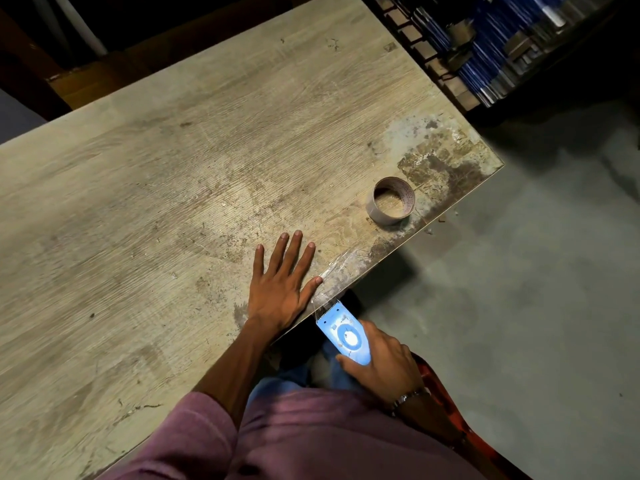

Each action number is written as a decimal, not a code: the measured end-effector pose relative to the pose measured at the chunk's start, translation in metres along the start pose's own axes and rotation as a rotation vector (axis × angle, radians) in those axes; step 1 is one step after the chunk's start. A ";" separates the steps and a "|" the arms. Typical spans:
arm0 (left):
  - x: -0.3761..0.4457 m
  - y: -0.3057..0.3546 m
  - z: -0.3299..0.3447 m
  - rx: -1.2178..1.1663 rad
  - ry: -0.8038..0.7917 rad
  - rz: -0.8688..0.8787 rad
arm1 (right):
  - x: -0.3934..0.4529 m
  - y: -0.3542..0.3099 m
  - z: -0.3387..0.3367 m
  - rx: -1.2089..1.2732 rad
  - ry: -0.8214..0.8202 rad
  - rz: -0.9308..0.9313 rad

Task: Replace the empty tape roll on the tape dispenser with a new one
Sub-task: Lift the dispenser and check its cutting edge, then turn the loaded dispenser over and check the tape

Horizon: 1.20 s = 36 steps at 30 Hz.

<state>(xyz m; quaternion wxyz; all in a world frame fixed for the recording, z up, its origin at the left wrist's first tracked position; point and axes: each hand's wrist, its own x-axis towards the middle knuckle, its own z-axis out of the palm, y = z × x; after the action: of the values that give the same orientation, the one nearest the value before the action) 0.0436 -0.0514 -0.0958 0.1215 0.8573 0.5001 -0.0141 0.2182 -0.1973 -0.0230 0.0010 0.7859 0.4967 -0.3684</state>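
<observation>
A light blue tape dispenser [343, 332] is held just off the table's near edge, its toothed blade pointing at the edge. My right hand [384, 365] grips it from the right side. A strip of clear tape [332, 277] runs from the blade along the table edge. My left hand [282, 284] lies flat on the table with fingers spread, the thumb touching the tape strip. An empty brown cardboard tape core [390, 201] lies on the table near the right corner, apart from both hands. No new roll is visible apart from what sits in the dispenser.
The worn wooden table [173, 188] fills most of the view. Shelves with blue and grey stock [491, 50] stand at the back right. Grey concrete floor [519, 289] lies to the right. A red chair part [446, 400] shows behind my right wrist.
</observation>
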 end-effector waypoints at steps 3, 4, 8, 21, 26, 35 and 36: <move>0.001 0.000 0.002 0.002 0.008 0.001 | 0.006 -0.001 0.003 0.009 -0.052 0.033; 0.001 0.000 0.002 0.002 0.008 0.000 | 0.008 -0.002 0.004 0.006 -0.070 0.042; 0.001 -0.001 0.002 0.008 0.017 -0.001 | 0.019 -0.008 0.003 -0.039 -0.125 0.071; 0.001 -0.001 0.002 0.018 0.005 0.002 | 0.024 0.005 0.008 0.065 -0.228 0.301; 0.000 -0.001 0.000 0.017 -0.007 0.007 | 0.032 0.005 -0.011 0.221 -0.236 0.329; 0.007 -0.004 -0.034 -0.287 -0.109 0.015 | 0.023 0.011 -0.038 1.018 -0.421 0.283; 0.005 -0.004 -0.042 -0.369 -0.045 -0.005 | 0.023 0.009 -0.039 1.094 -0.438 0.320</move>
<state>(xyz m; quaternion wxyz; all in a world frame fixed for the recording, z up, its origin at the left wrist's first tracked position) 0.0389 -0.0356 -0.0569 0.2879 0.8188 0.4933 0.0585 0.2534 -0.1699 -0.0111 -0.2453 0.6434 0.0996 -0.7183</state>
